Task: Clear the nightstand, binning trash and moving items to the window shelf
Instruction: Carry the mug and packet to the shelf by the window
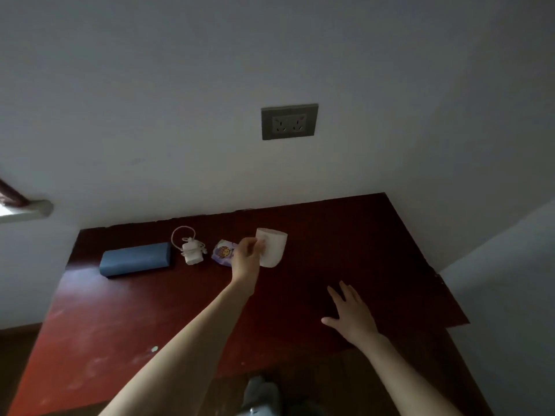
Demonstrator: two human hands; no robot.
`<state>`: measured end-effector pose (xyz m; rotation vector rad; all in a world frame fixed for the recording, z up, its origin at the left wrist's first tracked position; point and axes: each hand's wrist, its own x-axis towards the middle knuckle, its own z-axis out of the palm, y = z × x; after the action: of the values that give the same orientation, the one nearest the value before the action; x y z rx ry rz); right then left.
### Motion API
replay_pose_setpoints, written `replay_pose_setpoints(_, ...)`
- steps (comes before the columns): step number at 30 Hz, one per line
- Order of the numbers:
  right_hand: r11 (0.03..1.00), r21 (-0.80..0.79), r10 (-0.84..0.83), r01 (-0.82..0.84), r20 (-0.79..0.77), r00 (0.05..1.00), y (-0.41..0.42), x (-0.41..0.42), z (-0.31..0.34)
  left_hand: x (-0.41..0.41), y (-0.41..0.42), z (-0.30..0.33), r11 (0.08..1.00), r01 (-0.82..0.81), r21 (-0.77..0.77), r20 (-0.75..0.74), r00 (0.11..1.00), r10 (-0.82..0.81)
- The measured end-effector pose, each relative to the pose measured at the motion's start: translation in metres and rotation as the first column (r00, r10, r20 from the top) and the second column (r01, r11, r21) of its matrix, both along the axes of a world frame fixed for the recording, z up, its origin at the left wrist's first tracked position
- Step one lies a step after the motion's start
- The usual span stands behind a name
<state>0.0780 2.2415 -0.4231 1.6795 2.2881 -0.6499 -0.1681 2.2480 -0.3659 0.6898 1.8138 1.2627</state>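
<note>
On the dark red nightstand (120,319) near the wall stand a blue case (135,259), a white charger with its coiled cable (191,248), a small purple snack packet (222,253) and a white paper cup (274,248). My left hand (247,256) reaches forward and its fingers grip the cup's left side; the cup tilts slightly. The hand partly covers the packet's right edge. My right hand (350,312) hovers over the right part of the nightstand, fingers spread, holding nothing.
A grey double wall socket (289,122) sits on the white wall above the nightstand. A bright ledge (27,210) shows at the far left edge. A white wall corner borders the nightstand on the right. Something grey lies on the floor (259,394) below.
</note>
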Motion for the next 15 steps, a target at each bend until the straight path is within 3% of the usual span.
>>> replay_pose_setpoints(9,1.0,0.006,0.022,-0.022,0.002,1.0,0.0,0.001,0.001,-0.002,0.009,-0.013,0.995,0.092,0.027,0.036,0.995,-0.093)
replay_pose_setpoints(15,0.999,0.021,0.035,-0.035,-0.011,0.999,-0.001,0.003,0.001,0.011,-0.021,-0.008,0.999,0.05,0.007,-0.024,0.998,-0.05)
